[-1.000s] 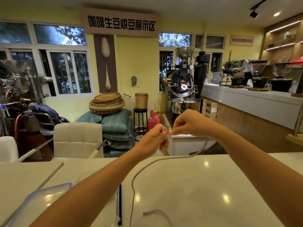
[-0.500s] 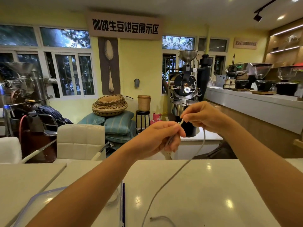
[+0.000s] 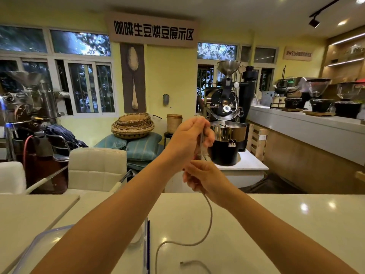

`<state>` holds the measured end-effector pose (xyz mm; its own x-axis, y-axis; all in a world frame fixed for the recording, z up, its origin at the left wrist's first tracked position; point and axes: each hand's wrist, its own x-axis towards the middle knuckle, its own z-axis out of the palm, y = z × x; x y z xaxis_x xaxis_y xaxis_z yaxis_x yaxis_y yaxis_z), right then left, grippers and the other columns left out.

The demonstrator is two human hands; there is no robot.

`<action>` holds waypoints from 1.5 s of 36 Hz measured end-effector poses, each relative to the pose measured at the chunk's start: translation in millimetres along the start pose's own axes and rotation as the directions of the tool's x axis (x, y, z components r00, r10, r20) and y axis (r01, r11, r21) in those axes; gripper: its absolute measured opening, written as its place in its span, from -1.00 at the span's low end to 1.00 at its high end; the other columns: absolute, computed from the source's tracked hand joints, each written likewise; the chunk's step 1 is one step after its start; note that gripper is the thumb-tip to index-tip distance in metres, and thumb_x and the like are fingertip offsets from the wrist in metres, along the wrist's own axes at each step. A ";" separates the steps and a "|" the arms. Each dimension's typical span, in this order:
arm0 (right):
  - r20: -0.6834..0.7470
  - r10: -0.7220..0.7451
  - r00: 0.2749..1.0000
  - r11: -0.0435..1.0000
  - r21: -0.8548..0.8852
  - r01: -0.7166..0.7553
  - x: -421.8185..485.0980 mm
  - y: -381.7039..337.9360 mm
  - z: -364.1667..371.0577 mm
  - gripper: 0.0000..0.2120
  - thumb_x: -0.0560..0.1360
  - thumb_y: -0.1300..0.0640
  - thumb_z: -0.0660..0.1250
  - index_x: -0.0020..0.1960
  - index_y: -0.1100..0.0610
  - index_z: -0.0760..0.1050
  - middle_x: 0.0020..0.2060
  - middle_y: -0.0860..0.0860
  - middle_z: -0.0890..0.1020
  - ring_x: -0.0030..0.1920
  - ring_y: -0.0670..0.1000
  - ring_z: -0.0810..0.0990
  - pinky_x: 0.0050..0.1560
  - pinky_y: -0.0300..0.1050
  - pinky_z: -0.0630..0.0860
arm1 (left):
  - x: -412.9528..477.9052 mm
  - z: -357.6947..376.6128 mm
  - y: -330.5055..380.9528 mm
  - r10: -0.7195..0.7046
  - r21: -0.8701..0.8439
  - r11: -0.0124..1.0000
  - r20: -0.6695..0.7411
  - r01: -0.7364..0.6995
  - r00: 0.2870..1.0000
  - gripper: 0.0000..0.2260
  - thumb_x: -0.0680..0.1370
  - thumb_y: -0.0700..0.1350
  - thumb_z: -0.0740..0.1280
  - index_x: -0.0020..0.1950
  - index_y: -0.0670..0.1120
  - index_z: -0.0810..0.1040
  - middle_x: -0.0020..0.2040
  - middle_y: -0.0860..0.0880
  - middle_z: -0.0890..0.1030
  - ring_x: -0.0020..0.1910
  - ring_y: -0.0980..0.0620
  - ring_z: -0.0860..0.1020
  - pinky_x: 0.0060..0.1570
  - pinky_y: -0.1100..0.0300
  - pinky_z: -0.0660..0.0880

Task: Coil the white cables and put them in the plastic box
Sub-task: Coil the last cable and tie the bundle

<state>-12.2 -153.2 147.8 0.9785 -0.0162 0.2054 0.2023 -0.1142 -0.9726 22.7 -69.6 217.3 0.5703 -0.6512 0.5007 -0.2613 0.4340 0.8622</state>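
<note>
Clasping the white cable (image 3: pixel 210 220), the right hand (image 3: pixel 205 179) has dropped below the gripping left hand (image 3: pixel 188 139).

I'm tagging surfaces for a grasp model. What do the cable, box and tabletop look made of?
The cable is off-white, matte, hanging in soft curves: probably a rubbery or braided sheath. The box is clear plastic with a bluish rim. The tabletop is glossy cream stone or laminate, mirroring ceiling lights.
</note>
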 end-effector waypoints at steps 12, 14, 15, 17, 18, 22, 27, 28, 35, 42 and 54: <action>0.035 0.032 0.999 0.837 -0.547 -0.007 -10.6 -31.4 -7.9 -0.78 0.53 0.17 0.22 -0.01 0.29 0.56 -0.46 -0.04 0.38 -0.50 -0.15 0.29 -0.48 -0.37 0.24 | 3.6 -31.8 -17.5 0.108 0.377 0.925 -0.143 -0.047 0.984 -0.73 0.63 -0.23 -0.01 -0.26 -0.12 0.29 -0.41 -0.04 0.52 -0.55 0.23 0.43 -0.40 0.40 0.41; 0.053 -0.034 0.998 0.743 -0.666 0.061 -10.1 -40.2 -13.4 -0.78 0.52 0.15 0.24 -0.01 0.27 0.58 -0.43 -0.05 0.43 -0.45 -0.13 0.32 -0.43 -0.37 0.27 | 1.9 -33.9 -19.7 0.115 0.445 0.894 -0.116 -0.052 0.987 -0.74 0.62 -0.25 -0.01 -0.24 -0.13 0.30 -0.38 -0.07 0.50 -0.55 0.24 0.44 -0.41 0.44 0.41; 0.060 -0.055 0.997 0.699 -0.710 0.082 -9.8 -45.0 -16.6 -0.79 0.51 0.14 0.25 -0.01 0.26 0.58 -0.42 -0.06 0.44 -0.45 -0.13 0.33 -0.45 -0.40 0.28 | 1.1 -34.9 -21.6 0.109 0.471 0.881 -0.098 -0.050 0.989 -0.75 0.62 -0.26 -0.01 -0.24 -0.13 0.30 -0.38 -0.07 0.50 -0.55 0.23 0.45 -0.41 0.44 0.41; 0.061 -0.082 0.995 0.624 -0.776 0.098 -8.7 -54.9 -24.3 -0.81 0.50 0.12 0.27 -0.07 0.23 0.59 -0.44 -0.09 0.45 -0.45 -0.15 0.35 -0.48 -0.43 0.31 | -0.6 -37.5 -26.4 0.079 0.515 0.857 -0.069 -0.033 0.994 -0.75 0.62 -0.25 0.01 -0.25 -0.11 0.29 -0.38 -0.06 0.51 -0.53 0.23 0.46 -0.40 0.42 0.42; 0.061 -0.094 0.994 0.590 -0.801 0.105 -8.1 -59.8 -28.9 -0.83 0.49 0.11 0.28 -0.12 0.20 0.58 -0.45 -0.09 0.45 -0.45 -0.15 0.36 -0.47 -0.42 0.32 | -1.7 -38.7 -28.9 0.056 0.535 0.844 -0.061 -0.014 0.997 -0.74 0.62 -0.24 0.02 -0.26 -0.09 0.29 -0.37 -0.06 0.50 -0.51 0.23 0.47 -0.38 0.40 0.43; 0.057 -0.177 0.983 0.511 -0.848 0.141 -3.5 -77.1 -45.1 -0.84 0.43 0.08 0.35 -0.16 0.19 0.58 -0.40 -0.09 0.48 -0.34 -0.10 0.44 -0.27 -0.32 0.40 | -6.8 -37.2 -35.0 -0.052 0.583 0.811 -0.009 0.047 0.999 -0.74 0.62 -0.21 0.03 -0.27 -0.06 0.30 -0.36 -0.04 0.50 -0.49 0.22 0.49 -0.40 0.39 0.44; 0.125 -0.188 0.974 0.400 -0.896 0.192 2.8 -91.8 -51.7 -0.86 0.37 0.05 0.41 -0.21 0.13 0.56 -0.40 -0.09 0.49 -0.25 -0.03 0.50 -0.18 -0.25 0.47 | -15.4 -26.5 -39.5 -0.161 0.564 0.823 0.111 0.071 0.981 -0.74 0.63 -0.19 0.00 -0.24 -0.08 0.33 -0.38 -0.06 0.50 -0.54 0.23 0.45 -0.44 0.40 0.38; 0.129 -0.190 0.973 0.387 -0.901 0.195 4.1 -93.2 -54.4 -0.85 0.36 0.05 0.41 -0.20 0.14 0.57 -0.39 -0.08 0.50 -0.22 -0.02 0.51 -0.18 -0.25 0.47 | -17.4 -24.5 -39.6 -0.167 0.525 0.848 0.130 0.076 0.977 -0.72 0.63 -0.19 -0.01 -0.23 -0.10 0.35 -0.40 -0.06 0.49 -0.54 0.22 0.44 -0.45 0.39 0.39; 0.133 -0.254 0.958 0.465 -0.851 0.242 10.5 -94.2 -71.4 -0.85 0.33 0.15 0.45 -0.20 0.24 0.61 -0.41 -0.12 0.52 -0.32 -0.14 0.49 -0.24 -0.39 0.43 | -20.5 -22.2 -32.4 -0.273 0.295 0.935 0.249 0.196 0.929 -0.71 0.62 -0.13 0.01 -0.19 -0.11 0.45 -0.53 0.06 0.50 -0.55 0.16 0.40 -0.49 0.37 0.34; -0.006 -0.346 0.938 0.777 -0.562 0.283 16.6 -79.9 -85.8 -0.87 0.41 0.28 0.35 -0.29 0.13 0.58 -0.48 -0.12 0.57 -0.46 -0.26 0.54 -0.35 -0.48 0.46 | -15.7 -24.7 -19.0 -0.257 -0.078 0.946 0.406 0.314 0.877 -0.73 0.54 -0.15 0.06 -0.21 -0.13 0.51 -0.54 0.05 0.47 -0.58 0.15 0.40 -0.40 0.31 0.46; -0.156 -0.118 0.981 0.975 0.170 0.144 29.6 -8.4 -21.4 -0.69 0.59 0.19 0.07 -0.32 0.13 0.35 -0.54 -0.08 0.42 -0.58 -0.22 0.41 -0.55 -0.38 0.34 | -1.9 -8.1 -10.9 -0.116 -0.173 0.970 0.279 0.169 0.953 -0.84 0.55 -0.17 0.12 -0.18 -0.14 0.43 -0.48 0.03 0.55 -0.51 0.14 0.48 -0.42 0.34 0.45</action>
<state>14.3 -174.0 164.4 0.9296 -0.1575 0.3331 0.3452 0.0557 -0.9369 30.8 -68.1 206.3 0.3563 -0.8449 0.3990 -0.0222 0.4193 0.9076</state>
